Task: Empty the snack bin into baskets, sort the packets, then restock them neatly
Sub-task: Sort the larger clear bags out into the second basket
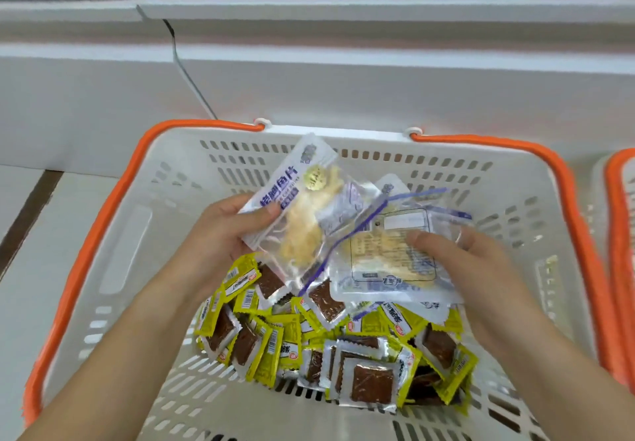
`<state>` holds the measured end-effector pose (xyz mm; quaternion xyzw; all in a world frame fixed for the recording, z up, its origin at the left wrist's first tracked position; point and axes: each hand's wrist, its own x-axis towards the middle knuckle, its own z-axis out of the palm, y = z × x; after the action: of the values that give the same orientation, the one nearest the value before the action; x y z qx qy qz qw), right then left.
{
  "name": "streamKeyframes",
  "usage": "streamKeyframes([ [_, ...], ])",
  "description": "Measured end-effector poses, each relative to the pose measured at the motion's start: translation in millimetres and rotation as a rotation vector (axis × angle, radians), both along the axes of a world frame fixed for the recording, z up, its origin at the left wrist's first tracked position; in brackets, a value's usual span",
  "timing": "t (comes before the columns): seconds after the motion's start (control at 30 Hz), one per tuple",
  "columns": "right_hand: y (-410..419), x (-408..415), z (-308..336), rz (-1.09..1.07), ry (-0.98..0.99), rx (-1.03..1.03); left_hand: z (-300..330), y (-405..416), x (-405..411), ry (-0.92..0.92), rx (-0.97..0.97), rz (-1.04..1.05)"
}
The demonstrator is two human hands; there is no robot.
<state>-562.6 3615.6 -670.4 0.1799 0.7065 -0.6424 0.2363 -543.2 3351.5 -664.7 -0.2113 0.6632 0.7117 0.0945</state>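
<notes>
Snack packets of two kinds are mixed in the white basket (137, 234): clear fish-slice packets (302, 207) are pinched in the left hand (220, 231) and pressed under the right hand (457, 255), above yellow packets (275, 344) heaped toward the near edge. Each grip is best kept firm while only clear packets are lifted out.

Two bare forearms enter from the lower corners, each ending in a hand: left hand (220, 231), right hand (481, 268). No sleeve, glove, watch or bracelet shows on either arm up to the frame edge. The fingernails that show are short and unpainted; the right fingers (426, 239) are motion-blurred.
</notes>
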Motion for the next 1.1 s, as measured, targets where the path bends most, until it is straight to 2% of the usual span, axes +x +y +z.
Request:
streamKeyframes([
  [0.07,14,6,22,-0.069,0.043,-0.027,12,32,1,-0.007,-0.010,-0.075],
  [0.17,49,24,59,-0.205,0.140,-0.031,35,95,-4,-0.045,0.120,-0.185],
  [0.23,86,41,77,-0.310,0.204,0.005,51,147,-10,-0.034,0.135,-0.288],
  [0.33,150,69,91,-0.524,0.268,0.031,69,229,-21,0.049,0.003,-0.440],
  [0.47,217,98,87,-0.687,0.219,0.188,81,293,-35,0.209,-0.342,-0.568],
  [0.6,228,104,77,-0.695,0.366,0.357,77,266,-35,0.197,-0.334,-0.486],
  [0.73,184,89,66,-0.376,0.434,0.353,40,201,-12,0.145,-0.546,-0.555],
  [0.77,169,84,62,-0.300,0.460,0.371,27,186,-3,0.142,-0.628,-0.630],
  [0.83,138,78,54,-0.147,0.527,0.425,-1,167,16,0.144,-0.881,-0.906],
  [0.9,108,75,47,0.018,0.605,0.469,-27,160,32,0.343,-1.107,-1.238],
  [0.97,86,72,39,0.259,0.697,0.554,-49,160,41,0.548,-1.156,-1.485],
  [1.03,71,69,29,0.587,0.783,0.760,-63,167,44,0.695,-1.187,-1.622],
  [1.1,66,67,19,0.849,0.729,0.933,-72,177,44,0.703,-1.292,-1.712],
])
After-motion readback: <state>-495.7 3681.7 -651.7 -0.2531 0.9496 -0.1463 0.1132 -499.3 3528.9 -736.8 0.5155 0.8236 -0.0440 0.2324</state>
